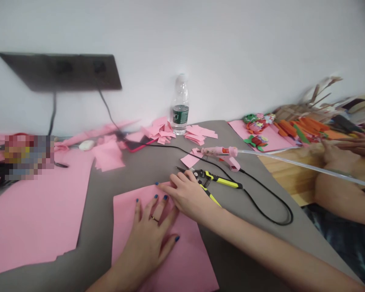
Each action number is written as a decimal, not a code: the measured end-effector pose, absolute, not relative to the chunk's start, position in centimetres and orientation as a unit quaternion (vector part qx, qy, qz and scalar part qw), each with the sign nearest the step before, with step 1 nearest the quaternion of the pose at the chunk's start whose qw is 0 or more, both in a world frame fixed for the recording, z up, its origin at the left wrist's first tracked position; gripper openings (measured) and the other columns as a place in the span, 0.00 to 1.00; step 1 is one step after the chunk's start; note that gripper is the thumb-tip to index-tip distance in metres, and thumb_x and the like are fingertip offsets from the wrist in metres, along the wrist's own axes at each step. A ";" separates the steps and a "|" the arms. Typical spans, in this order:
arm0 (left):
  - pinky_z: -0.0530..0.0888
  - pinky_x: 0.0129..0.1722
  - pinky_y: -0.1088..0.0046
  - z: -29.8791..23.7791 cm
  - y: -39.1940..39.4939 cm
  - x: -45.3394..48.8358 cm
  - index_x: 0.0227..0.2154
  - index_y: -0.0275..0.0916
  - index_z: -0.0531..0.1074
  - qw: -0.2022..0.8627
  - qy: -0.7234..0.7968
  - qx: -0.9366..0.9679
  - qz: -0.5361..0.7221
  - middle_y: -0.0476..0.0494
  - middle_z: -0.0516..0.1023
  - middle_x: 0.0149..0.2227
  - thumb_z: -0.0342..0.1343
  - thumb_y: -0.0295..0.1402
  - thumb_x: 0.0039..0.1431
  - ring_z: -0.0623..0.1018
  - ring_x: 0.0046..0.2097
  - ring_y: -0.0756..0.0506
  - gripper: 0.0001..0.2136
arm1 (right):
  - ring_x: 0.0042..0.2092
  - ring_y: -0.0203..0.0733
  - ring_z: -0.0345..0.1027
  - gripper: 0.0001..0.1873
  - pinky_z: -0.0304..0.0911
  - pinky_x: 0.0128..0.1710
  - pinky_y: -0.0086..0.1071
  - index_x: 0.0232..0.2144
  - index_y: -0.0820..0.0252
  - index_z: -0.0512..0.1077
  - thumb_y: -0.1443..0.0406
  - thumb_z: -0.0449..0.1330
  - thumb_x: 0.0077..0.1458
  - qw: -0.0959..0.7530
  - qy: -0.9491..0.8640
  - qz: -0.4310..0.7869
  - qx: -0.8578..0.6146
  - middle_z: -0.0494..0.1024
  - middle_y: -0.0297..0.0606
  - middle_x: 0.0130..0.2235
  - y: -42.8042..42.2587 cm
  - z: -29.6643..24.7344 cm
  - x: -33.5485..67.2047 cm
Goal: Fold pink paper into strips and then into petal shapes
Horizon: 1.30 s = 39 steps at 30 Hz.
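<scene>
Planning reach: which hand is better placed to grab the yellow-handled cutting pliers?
Probably right. The right hand rests at the top edge of the flat pink paper sheet, right beside the yellow-handled cutting pliers; the left hand lies flat on the sheet, farther off.

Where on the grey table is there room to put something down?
Bare grey table shows in the strip between the big pink sheet and the smaller pink sheet, and in the middle, between the black cable and that sheet's far edge. It is crowded at the back: pink scraps, bottle, glue gun and cutters.
</scene>
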<state>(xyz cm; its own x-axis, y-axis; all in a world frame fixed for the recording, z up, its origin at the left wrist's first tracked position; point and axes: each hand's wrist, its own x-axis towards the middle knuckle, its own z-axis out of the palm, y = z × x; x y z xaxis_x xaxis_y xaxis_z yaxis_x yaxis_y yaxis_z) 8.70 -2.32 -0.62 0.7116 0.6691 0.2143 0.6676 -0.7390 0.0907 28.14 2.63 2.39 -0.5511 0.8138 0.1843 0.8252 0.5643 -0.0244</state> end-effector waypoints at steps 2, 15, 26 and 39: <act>0.56 0.58 0.33 -0.5 -2.4 8.8 0.66 0.46 0.62 0.004 0.361 0.925 0.116 0.33 0.69 0.64 0.54 0.37 0.65 0.65 0.61 0.27 0.27 | 0.39 0.48 0.62 0.20 0.52 0.46 0.43 0.55 0.53 0.74 0.71 0.57 0.62 0.085 -0.882 -0.030 -0.463 0.74 0.43 0.38 2.8 2.5 28.6; 0.56 0.58 0.35 -0.3 -2.4 8.8 0.65 0.47 0.63 0.014 0.361 0.925 0.118 0.34 0.71 0.62 0.54 0.36 0.65 0.66 0.60 0.29 0.25 | 0.38 0.45 0.63 0.12 0.48 0.44 0.42 0.41 0.54 0.82 0.71 0.60 0.60 0.100 -0.859 -0.048 -0.501 0.75 0.39 0.33 2.7 3.9 33.3; 0.52 0.61 0.35 -0.4 -2.5 8.7 0.66 0.49 0.62 0.018 0.366 0.922 0.121 0.36 0.69 0.63 0.54 0.35 0.65 0.65 0.61 0.30 0.26 | 0.36 0.43 0.67 0.12 0.51 0.43 0.40 0.42 0.59 0.79 0.71 0.57 0.62 0.180 -0.822 0.000 -0.540 0.76 0.38 0.33 1.8 3.5 32.9; 0.52 0.61 0.35 -0.3 -2.6 8.8 0.64 0.41 0.65 0.003 0.356 0.928 0.114 0.32 0.69 0.64 0.54 0.38 0.66 0.64 0.63 0.28 0.24 | 0.32 0.39 0.67 0.07 0.63 0.33 0.30 0.34 0.57 0.67 0.71 0.51 0.63 0.404 -0.696 0.303 -0.510 0.72 0.34 0.31 -0.1 1.5 26.8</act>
